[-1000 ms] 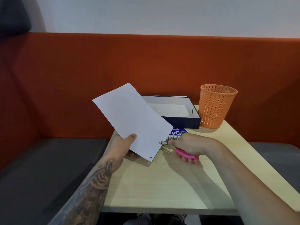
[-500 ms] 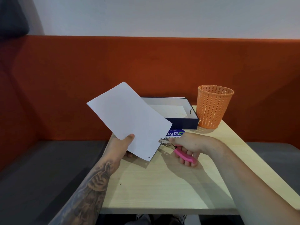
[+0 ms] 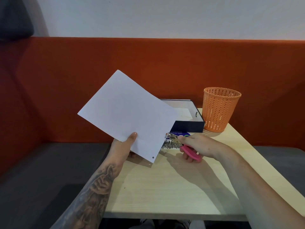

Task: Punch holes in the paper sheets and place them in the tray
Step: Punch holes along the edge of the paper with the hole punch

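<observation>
— While the left hand (image 3: pixel 123 147) held up the paper sheet (image 3: pixel 130 113), where was the thumb?
— It lay flat on the front face near the lower edge, with the fingers curled behind. The sheet was off the table (image 3: pixel 165 187) and tilted, its long side running up and to the left. It hid the left part of the tray (image 3: pixel 189 126).
— Any holes in it?
— One punched hole (image 3: pixel 153 157) showed, right at the lowest corner.
— And the right hand (image 3: pixel 201 146)?
— It was wrapped round the pink handles of the hole punch (image 3: pixel 183 146), fingers curled underneath. The annotator could not tell how far the handles were squeezed. The metal head met the sheet's right edge, above that hole. Whether the edge sat inside the head's slot was unclear.
— Where was the tray?
— It was dark blue and stood on the far side of the table against the orange bench back (image 3: pixel 165 63), just behind the punch head. White paper (image 3: pixel 185 114) lay inside it.
— Anything else?
— An orange mesh basket (image 3: pixel 220 109) stood upright just right of the tray. A blue printed sticker (image 3: pixel 179 133) lay on the table between the tray and the right hand, partly hidden by the punch. A grey ridged patch under the punch head was too unclear to name.
</observation>
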Demonstrator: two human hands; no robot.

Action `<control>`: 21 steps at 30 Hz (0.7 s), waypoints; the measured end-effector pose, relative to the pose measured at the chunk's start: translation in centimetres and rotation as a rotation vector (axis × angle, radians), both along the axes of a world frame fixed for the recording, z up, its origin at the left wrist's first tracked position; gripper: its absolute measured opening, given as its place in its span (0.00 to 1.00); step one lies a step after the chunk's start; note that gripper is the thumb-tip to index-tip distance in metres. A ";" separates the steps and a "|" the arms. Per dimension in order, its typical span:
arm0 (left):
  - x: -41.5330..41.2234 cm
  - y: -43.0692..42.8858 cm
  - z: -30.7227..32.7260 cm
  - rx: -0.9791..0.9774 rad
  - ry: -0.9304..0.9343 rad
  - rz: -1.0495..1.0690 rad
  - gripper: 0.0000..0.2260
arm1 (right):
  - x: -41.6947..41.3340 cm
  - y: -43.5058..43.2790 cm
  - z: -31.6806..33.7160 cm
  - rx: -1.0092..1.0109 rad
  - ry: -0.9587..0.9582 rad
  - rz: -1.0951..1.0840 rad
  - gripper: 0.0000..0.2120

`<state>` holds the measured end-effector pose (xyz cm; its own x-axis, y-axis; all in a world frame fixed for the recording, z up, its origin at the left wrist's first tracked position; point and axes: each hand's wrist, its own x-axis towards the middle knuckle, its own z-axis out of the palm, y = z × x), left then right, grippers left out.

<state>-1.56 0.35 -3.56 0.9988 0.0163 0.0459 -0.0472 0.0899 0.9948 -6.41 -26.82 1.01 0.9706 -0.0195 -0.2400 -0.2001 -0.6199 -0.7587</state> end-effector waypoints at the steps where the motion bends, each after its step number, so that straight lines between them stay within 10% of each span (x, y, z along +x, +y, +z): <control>1: 0.0 0.0 0.1 -0.006 -0.008 0.016 0.07 | -0.1 -0.1 0.0 0.005 -0.003 -0.006 0.27; 12: -0.8 -0.2 1.1 -0.064 -0.071 0.055 0.12 | -1.1 -3.0 -2.9 -0.483 -0.256 0.012 0.15; 21: -1.2 -0.4 1.5 -0.037 -0.029 0.014 0.07 | -0.5 -3.6 -2.8 -0.452 -0.250 -0.010 0.21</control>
<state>-2.71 -0.05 -2.05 0.9967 0.0325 0.0740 -0.0776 0.1260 0.9890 -6.92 -30.43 -1.75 0.9964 -0.0775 0.0334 -0.0549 -0.8959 -0.4410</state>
